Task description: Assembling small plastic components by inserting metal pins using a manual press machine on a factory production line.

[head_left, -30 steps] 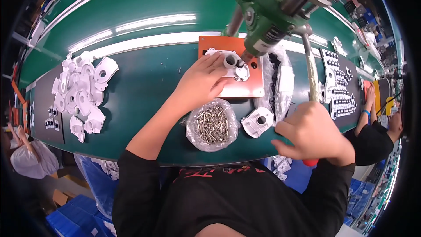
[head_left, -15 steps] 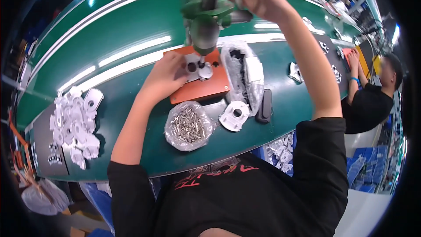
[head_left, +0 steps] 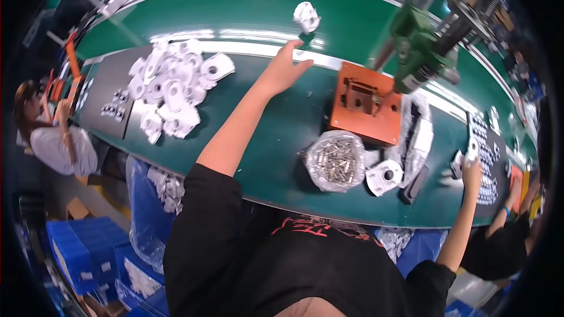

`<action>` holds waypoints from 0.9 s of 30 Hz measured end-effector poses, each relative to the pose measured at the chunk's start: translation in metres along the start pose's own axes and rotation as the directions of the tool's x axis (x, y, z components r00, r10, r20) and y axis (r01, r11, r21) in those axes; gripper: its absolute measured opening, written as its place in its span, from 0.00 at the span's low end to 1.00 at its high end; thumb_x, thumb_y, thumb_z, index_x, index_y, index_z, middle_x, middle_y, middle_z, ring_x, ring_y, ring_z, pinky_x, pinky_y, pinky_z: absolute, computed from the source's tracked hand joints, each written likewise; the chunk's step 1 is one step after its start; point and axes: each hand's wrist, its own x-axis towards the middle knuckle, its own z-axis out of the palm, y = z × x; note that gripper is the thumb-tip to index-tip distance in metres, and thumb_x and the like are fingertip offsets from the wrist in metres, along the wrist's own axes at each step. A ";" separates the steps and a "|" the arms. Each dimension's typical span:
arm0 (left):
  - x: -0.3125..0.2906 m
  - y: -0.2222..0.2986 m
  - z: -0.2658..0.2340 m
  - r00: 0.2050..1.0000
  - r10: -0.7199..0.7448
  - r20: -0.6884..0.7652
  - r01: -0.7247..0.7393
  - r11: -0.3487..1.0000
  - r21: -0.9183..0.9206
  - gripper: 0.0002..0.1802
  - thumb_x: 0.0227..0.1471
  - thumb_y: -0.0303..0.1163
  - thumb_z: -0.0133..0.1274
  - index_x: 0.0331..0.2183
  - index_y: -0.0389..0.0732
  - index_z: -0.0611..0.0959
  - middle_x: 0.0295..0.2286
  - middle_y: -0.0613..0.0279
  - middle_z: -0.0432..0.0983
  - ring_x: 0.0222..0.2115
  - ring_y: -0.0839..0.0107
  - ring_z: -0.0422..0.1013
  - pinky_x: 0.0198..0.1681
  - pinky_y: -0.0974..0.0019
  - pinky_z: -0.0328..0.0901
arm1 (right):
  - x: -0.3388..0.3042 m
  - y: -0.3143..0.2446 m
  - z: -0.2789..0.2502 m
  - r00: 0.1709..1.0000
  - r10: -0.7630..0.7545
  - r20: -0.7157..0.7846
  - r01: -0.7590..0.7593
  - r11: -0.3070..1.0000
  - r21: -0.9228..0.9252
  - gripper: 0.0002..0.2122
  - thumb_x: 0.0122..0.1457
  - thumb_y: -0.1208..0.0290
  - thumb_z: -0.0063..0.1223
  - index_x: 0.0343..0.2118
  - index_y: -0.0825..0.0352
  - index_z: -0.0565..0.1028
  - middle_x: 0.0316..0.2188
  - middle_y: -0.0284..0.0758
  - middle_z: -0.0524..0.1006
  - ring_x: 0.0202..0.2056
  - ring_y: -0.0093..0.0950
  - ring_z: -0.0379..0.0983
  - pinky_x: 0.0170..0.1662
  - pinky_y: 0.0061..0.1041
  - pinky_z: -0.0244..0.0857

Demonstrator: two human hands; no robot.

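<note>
My left hand (head_left: 286,71) is stretched out over the far side of the bench, with its fingers apart and nothing in them. Just past its fingertips, a white plastic part (head_left: 306,17) is on or just above the green conveyor belt; I cannot tell which. At the right, my right hand (head_left: 472,171) reaches to a dark mat (head_left: 487,194) with rows of small pieces, its fingers closed on a white plastic part (head_left: 473,148). Another white part (head_left: 457,163) lies beside that hand. Between my hands, an orange fixture block (head_left: 364,123) sits under the green press (head_left: 414,50).
A clear bag of metal pins (head_left: 338,161) stands before the fixture. Beside it are a white plate part (head_left: 383,177), a black oblong object (head_left: 415,186) and a plastic bag (head_left: 420,138). White parts (head_left: 173,88) are heaped at left. Other people work at both ends.
My left hand has left the orange fixture and opened. The right has come off the press down to the mat. No part shows in the fixture now. The view has shifted left.
</note>
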 end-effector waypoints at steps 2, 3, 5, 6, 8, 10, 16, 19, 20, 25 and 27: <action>-0.034 -0.007 -0.032 0.998 0.005 -0.068 0.004 0.993 0.120 0.33 0.51 0.45 0.53 0.53 0.36 0.65 0.52 0.44 0.62 0.52 0.53 0.62 0.53 0.59 0.57 | -0.002 0.018 0.024 0.998 0.009 0.056 -0.013 0.998 0.063 0.31 0.59 0.46 0.40 0.53 0.72 0.62 0.52 0.57 0.62 0.49 0.54 0.63 0.51 0.45 0.59; -0.045 -0.013 -0.040 0.996 0.046 -0.079 -0.029 0.977 0.212 0.32 0.51 0.44 0.54 0.52 0.36 0.66 0.51 0.45 0.63 0.51 0.54 0.63 0.53 0.59 0.57 | 0.015 0.061 0.070 0.995 -0.032 0.093 0.019 0.990 0.137 0.30 0.61 0.47 0.36 0.52 0.73 0.63 0.52 0.59 0.61 0.50 0.55 0.62 0.51 0.45 0.58; -0.079 -0.027 -0.078 0.980 -0.011 -0.200 0.079 0.939 0.335 0.31 0.50 0.43 0.54 0.51 0.36 0.67 0.48 0.46 0.65 0.50 0.54 0.64 0.52 0.59 0.58 | 0.011 0.063 0.107 0.965 -0.125 -0.230 0.166 0.971 0.172 0.26 0.63 0.51 0.34 0.48 0.74 0.65 0.46 0.60 0.64 0.47 0.56 0.63 0.50 0.44 0.58; -0.098 -0.047 -0.101 0.965 0.059 -0.256 0.080 0.864 0.498 0.30 0.48 0.42 0.55 0.49 0.35 0.69 0.47 0.44 0.66 0.48 0.51 0.64 0.51 0.57 0.59 | 0.005 0.052 0.102 0.965 -0.114 -0.235 0.168 0.960 0.224 0.26 0.63 0.51 0.36 0.48 0.74 0.65 0.46 0.59 0.65 0.46 0.55 0.63 0.49 0.43 0.58; -0.134 -0.062 -0.134 0.944 -0.051 -0.327 0.279 0.656 0.701 0.28 0.47 0.42 0.56 0.45 0.34 0.72 0.45 0.41 0.68 0.45 0.48 0.66 0.47 0.55 0.62 | -0.004 0.034 0.081 0.967 -0.098 -0.234 0.162 0.948 0.274 0.26 0.62 0.51 0.39 0.48 0.74 0.65 0.45 0.58 0.65 0.45 0.54 0.64 0.49 0.42 0.58; -0.159 -0.058 -0.151 0.894 -0.229 -0.384 0.447 0.499 0.742 0.27 0.47 0.44 0.55 0.44 0.34 0.73 0.45 0.40 0.68 0.43 0.47 0.68 0.44 0.53 0.64 | -0.001 0.026 0.068 0.980 -0.058 -0.188 0.128 0.915 0.382 0.24 0.60 0.55 0.45 0.44 0.76 0.67 0.44 0.54 0.67 0.44 0.47 0.65 0.48 0.36 0.59; -0.178 -0.098 -0.156 0.725 -0.387 -0.569 0.687 0.455 0.566 0.25 0.52 0.50 0.48 0.37 0.34 0.71 0.28 0.39 0.76 0.32 0.42 0.72 0.36 0.46 0.65 | 0.033 0.060 0.089 0.984 -0.162 -0.076 0.171 0.733 0.658 0.18 0.56 0.61 0.49 0.40 0.74 0.68 0.34 0.42 0.71 0.36 0.32 0.66 0.43 0.27 0.60; -0.172 -0.103 -0.152 0.762 -0.367 -0.534 0.644 0.522 0.560 0.22 0.51 0.46 0.50 0.37 0.35 0.71 0.29 0.44 0.77 0.32 0.45 0.73 0.36 0.48 0.66 | 0.033 0.045 0.081 0.985 -0.172 -0.003 0.130 0.733 0.668 0.16 0.55 0.62 0.50 0.35 0.72 0.67 0.30 0.38 0.70 0.33 0.29 0.66 0.41 0.26 0.61; -0.170 -0.092 -0.154 0.763 -0.376 -0.525 0.637 0.570 0.518 0.22 0.50 0.45 0.51 0.37 0.35 0.71 0.28 0.44 0.77 0.32 0.46 0.73 0.36 0.49 0.66 | 0.034 0.042 0.078 0.982 -0.185 -0.021 0.158 0.763 0.627 0.16 0.54 0.62 0.50 0.35 0.72 0.67 0.30 0.39 0.70 0.32 0.29 0.66 0.41 0.26 0.61; -0.152 -0.008 -0.158 0.849 -0.244 -0.469 0.374 0.904 0.207 0.22 0.47 0.41 0.56 0.38 0.36 0.71 0.30 0.49 0.76 0.30 0.55 0.74 0.36 0.60 0.67 | 0.000 0.000 0.036 0.986 -0.061 -0.155 0.115 0.924 0.364 0.28 0.52 0.54 0.52 0.49 0.73 0.63 0.43 0.52 0.72 0.44 0.44 0.69 0.48 0.33 0.60; -0.140 0.004 -0.146 0.919 -0.104 -0.379 0.090 0.994 -0.055 0.22 0.47 0.40 0.57 0.41 0.37 0.71 0.30 0.54 0.76 0.30 0.63 0.74 0.35 0.64 0.67 | 0.002 0.000 0.023 0.964 -0.044 -0.263 0.157 0.892 0.424 0.33 0.52 0.51 0.53 0.53 0.74 0.61 0.47 0.53 0.69 0.47 0.43 0.68 0.47 0.33 0.61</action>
